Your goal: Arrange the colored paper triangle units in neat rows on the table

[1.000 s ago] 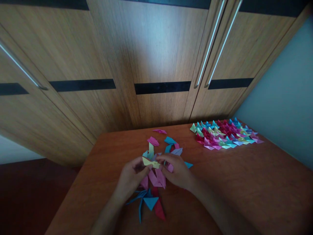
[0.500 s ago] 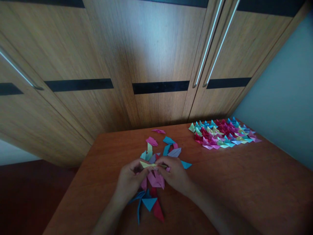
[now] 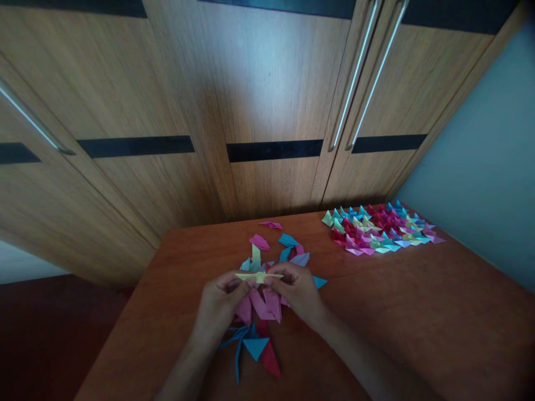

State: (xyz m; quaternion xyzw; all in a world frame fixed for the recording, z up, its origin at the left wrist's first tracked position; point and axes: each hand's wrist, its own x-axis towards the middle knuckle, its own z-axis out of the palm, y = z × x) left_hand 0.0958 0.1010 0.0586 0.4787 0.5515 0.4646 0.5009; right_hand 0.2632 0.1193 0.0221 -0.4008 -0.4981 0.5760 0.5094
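The left hand [image 3: 223,303] and right hand [image 3: 297,292] pinch a yellow paper [image 3: 259,277]; at its two o'clock, paper rows [image 3: 382,227] look finished; loose papers [image 3: 256,347] at six seemingly remain.

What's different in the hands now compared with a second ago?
The yellow paper has turned from slanting down rightward to nearly level, now stretching thinly between left hand and right hand. Nothing was let go. The loose pieces and the folded rows look unchanged.

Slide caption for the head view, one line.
Left hand and right hand hold a yellow folded paper above scattered paper pieces on a brown table.
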